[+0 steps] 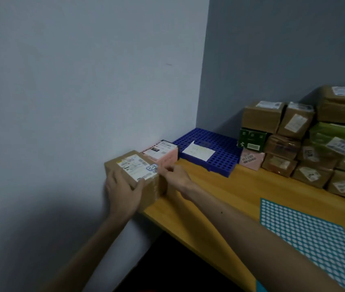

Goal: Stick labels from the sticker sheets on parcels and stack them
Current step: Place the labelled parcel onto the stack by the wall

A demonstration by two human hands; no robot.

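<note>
the brown parcel (152,189) sits at the near left corner of the table (220,197), tight against the wall (83,102), with a pink parcel (165,157) just behind it on the far side. the left hand (123,191) lies over its near left top, fingers spread and fairly flat, thumb reaching across the top. the right hand (174,177) is at the parcel's right top edge. its fingers (164,170) are curled and blurred right beside a small blue-edged label (153,167), and i cannot tell whether they pinch anything or just press.

that label lies at the very corner of the top. my worry is that, rubbed down carelessly, it wraps over the edge, creases, or lifts again. it also overlaps the white shipping label, so it may hide print.

the parcel is close to the table's near edge. a firm push from the right hand, with the left only resting, could slide it off the edge or jam it into the pink parcel.

the sticker sheet (310,232) lies well apart at the near right, under the right forearm, which could drag it on the way back.
</note>
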